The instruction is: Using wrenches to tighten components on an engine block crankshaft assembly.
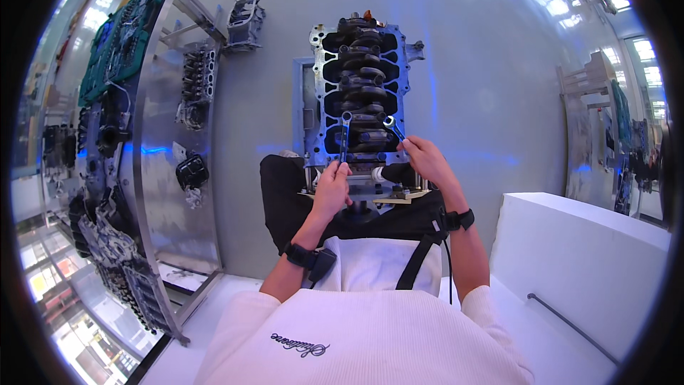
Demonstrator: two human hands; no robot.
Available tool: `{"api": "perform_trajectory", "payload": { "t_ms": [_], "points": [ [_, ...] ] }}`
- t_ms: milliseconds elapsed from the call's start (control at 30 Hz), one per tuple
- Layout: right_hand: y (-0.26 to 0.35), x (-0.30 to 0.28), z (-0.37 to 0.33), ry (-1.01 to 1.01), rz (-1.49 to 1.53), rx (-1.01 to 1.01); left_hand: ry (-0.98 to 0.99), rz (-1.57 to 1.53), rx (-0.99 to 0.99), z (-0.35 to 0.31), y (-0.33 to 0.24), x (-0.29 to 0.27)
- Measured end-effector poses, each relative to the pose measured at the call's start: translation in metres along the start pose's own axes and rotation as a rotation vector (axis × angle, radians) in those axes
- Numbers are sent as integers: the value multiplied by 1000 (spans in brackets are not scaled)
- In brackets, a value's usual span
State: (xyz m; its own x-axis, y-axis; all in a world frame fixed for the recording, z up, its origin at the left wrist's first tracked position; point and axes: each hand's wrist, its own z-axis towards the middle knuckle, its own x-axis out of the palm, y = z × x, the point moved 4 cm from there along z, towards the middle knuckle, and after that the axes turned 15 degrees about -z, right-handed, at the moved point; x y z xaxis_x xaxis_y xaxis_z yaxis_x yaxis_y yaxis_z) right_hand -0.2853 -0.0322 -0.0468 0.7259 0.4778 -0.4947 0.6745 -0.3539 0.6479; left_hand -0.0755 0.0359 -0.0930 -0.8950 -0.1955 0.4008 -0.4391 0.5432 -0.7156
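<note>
An engine block [318,93] lies in front of me with its open side up, and a dark crankshaft [362,80] runs along its middle. My left hand [332,190] is closed around a wrench [345,144] whose ring end points away from me over the near part of the block. In my right hand [429,162] is a second wrench [394,128], tilted to the left, its head above the near right part of the crankshaft. Whether either wrench head touches the engine cannot be made out. The two wrench heads are apart.
At the left stands a metal table [160,135] carrying engine parts and a green tool case [125,43]. A metal casting [245,23] and a cylinder head [198,75] are beside it. A white box-like block [577,242] is at my right.
</note>
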Motion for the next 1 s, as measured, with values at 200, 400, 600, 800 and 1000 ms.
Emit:
{"api": "perform_trajectory", "payload": {
  "t_ms": [200,400,600,800,1000],
  "points": [
    [-4,3,9,-32,-79,-4,18,-12,-1,0,0,0],
    [4,10,22,-65,-76,-86,27,-5,0,1,1,-2],
    [17,48,12,229,734,149,23,39,-30,-1,-9,-8],
    [62,100,5,101,1084,197,77,342,-51,6,-59,-43],
    [82,110,-32,180,858,-50,31,510,-65,-10,-120,-77]
  ]
}}
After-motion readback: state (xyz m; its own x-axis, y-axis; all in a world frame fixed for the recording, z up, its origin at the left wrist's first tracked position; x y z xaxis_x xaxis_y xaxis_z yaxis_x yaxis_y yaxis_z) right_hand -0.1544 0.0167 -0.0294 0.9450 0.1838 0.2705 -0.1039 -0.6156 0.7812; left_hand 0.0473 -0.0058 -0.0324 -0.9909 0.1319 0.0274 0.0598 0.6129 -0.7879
